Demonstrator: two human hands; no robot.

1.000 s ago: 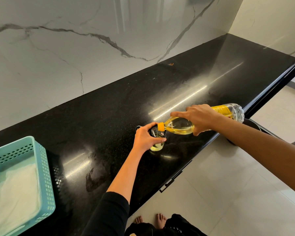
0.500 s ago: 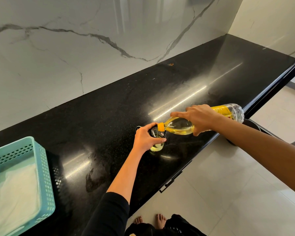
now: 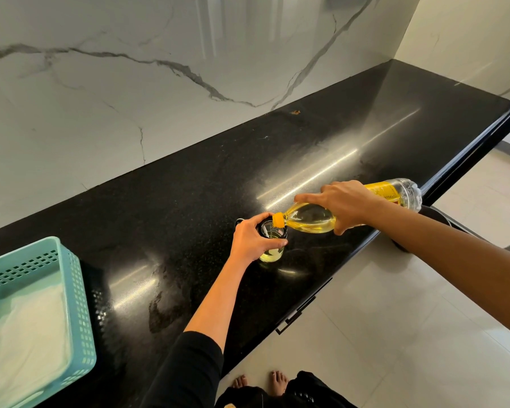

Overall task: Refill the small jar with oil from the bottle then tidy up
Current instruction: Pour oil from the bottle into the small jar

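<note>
Over jar (image 3: 273, 254) | bottle (image 3: 306, 220) tilt unchanged | left hand (image 3: 252, 240), right hand (image 3: 346, 204) seemingly unmoved

We can't make out any text here: the bottle (image 3: 306, 219) has a yellow label (image 3: 384, 192), but the print's too blurry.
</note>
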